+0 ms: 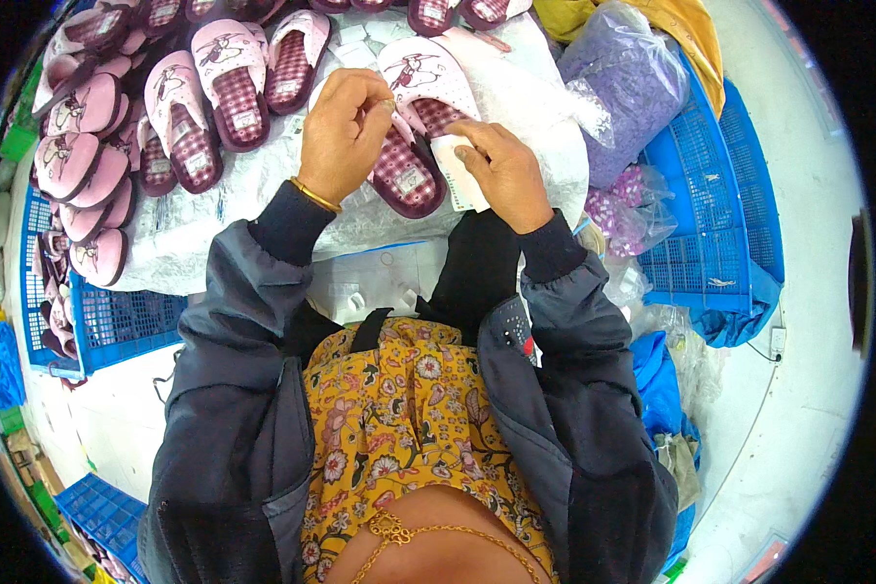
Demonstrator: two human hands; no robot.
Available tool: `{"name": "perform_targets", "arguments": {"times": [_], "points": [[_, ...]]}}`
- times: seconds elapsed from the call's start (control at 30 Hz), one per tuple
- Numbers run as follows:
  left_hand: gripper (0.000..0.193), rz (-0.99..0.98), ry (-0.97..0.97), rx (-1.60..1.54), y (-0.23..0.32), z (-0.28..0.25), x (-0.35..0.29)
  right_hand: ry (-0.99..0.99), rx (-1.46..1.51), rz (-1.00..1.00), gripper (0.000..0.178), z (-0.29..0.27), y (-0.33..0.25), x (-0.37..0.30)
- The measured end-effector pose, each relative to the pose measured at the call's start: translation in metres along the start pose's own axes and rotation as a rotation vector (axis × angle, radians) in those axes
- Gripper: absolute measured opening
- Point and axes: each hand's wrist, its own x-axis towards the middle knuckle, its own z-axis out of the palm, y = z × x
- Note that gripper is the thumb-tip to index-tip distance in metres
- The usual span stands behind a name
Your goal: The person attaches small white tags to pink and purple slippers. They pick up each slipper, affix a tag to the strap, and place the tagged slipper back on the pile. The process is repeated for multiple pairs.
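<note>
My right hand [506,180] grips a white card [460,177] by the pink slippers [430,76] on the bench [547,136]; my left hand [344,136] is curled, contents unclear. A loose pinch could drop the card.

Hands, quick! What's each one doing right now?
Left hand: curled beside a pink slipper; can't tell whether it's closed on anything.
Right hand: closed, holding a white card.

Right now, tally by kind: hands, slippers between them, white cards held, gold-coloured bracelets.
Left hand and right hand: 2
Slippers between them, both partly covered: 2
White card: 1
Gold-coloured bracelet: 1
Total: 6
</note>
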Motion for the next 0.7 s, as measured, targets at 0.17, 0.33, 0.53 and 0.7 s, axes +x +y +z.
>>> {"name": "perform_targets", "arguments": {"times": [0.17, 0.33, 0.53, 0.7], "points": [[0.007, -0.512, -0.019, -0.7, 0.005, 0.014, -0.019, -0.023, -0.021, -0.124, 0.021, 0.004, 0.005, 0.0], [0.009, -0.658, 0.014, -0.975, 0.011, 0.016, -0.02, -0.024, -0.087, -0.164, 0.018, 0.005, 0.003, 0.0], [0.008, -0.68, 0.003, -1.001, 0.001, 0.017, -0.024, 0.042, -0.191, -0.139, 0.012, 0.015, 0.0, 0.0], [0.007, -0.683, -0.033, -0.896, 0.0, 0.018, -0.027, 0.084, -0.387, -0.153, 0.008, 0.02, 0.001, 0.001]]}}
